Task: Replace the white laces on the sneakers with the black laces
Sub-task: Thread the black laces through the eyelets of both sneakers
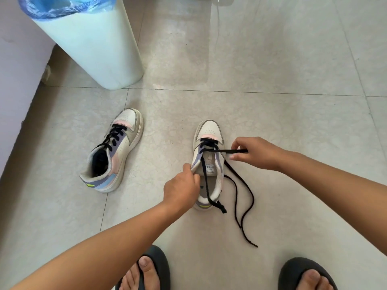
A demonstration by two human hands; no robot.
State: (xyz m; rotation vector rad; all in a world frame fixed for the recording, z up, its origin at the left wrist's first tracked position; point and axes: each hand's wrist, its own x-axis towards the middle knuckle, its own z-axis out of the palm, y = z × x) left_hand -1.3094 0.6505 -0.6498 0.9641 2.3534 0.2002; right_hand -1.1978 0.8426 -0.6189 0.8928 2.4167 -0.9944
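Note:
Two white sneakers with pink, lilac and blue panels stand on the tiled floor. The left sneaker point(114, 151) is laced up with a black lace and lies apart from my hands. The right sneaker point(209, 160) has a black lace point(240, 189) through its lowest eyelets only; the loose ends trail over the tongue and onto the floor at the right. My left hand point(182, 189) grips the left collar edge of this sneaker. My right hand point(253, 152) pinches a taut stretch of the black lace, pulled sideways out of a right eyelet. No white lace is in view.
A pale bin point(94, 45) with a blue liner stands at the back left, near a lilac wall point(14, 70). My two feet in dark slippers point(155, 271) show at the bottom edge. A thin white cord point(217, 24) hangs at the top.

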